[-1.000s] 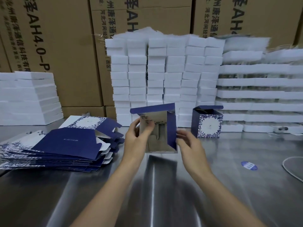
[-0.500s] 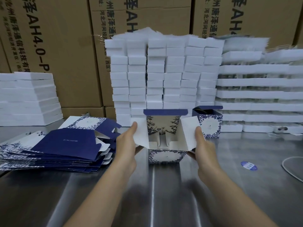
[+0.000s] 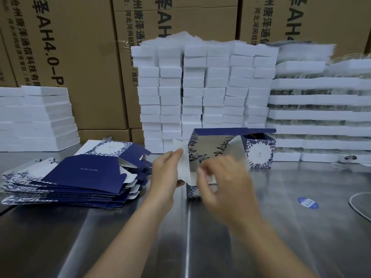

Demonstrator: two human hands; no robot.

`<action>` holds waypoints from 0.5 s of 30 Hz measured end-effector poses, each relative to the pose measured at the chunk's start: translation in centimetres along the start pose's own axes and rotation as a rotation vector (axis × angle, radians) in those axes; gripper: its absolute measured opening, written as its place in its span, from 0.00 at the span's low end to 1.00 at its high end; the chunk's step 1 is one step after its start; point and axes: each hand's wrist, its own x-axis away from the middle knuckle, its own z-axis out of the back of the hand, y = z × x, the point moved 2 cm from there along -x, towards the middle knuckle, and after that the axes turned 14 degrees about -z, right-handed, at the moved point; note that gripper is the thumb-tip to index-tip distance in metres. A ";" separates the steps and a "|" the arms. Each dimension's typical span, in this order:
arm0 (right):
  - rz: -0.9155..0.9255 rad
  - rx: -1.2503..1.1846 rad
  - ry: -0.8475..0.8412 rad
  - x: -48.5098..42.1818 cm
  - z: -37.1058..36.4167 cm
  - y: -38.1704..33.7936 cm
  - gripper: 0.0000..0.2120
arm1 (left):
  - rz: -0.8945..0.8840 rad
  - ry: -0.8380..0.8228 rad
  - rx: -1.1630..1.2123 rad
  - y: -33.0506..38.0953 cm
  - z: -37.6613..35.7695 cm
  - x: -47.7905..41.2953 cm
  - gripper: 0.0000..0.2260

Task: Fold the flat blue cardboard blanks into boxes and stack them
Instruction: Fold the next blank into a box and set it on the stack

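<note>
So far, one finished blue floral cardboard box (image 3: 259, 151) stands just right of the half-formed blue cardboard box (image 3: 206, 147), whose white flap (image 3: 183, 163) the left hand (image 3: 164, 173) pinches, while I cannot tell the grip of the blurred right hand (image 3: 222, 181) at its front, and many flat blue cardboard blanks (image 3: 76, 177) wait left of it.

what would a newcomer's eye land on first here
The half-folded box, blue with floral print, stands mid-table; the left hand pinches its white side flap, the blurred right hand in front of it. A pile of flat blue blanks lies to its left, a finished box behind on the right, and white foam blocks stacked high at the back.
</note>
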 end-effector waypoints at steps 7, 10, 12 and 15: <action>-0.419 0.251 -0.468 0.0 0.0 1.3 0.10 | -0.150 -0.211 -0.139 2.2 -0.8 1.4 0.16; -0.512 0.254 -0.518 0.6 -0.1 2.6 0.11 | -0.170 -0.294 -0.167 2.3 -1.1 2.1 0.16; -0.599 0.191 -0.497 0.3 -0.4 3.6 0.11 | -0.171 -0.345 -0.095 2.3 -1.4 2.3 0.14; -0.628 0.246 -0.566 0.4 -1.4 4.9 0.10 | -0.146 -0.412 -0.025 2.3 -1.6 2.5 0.17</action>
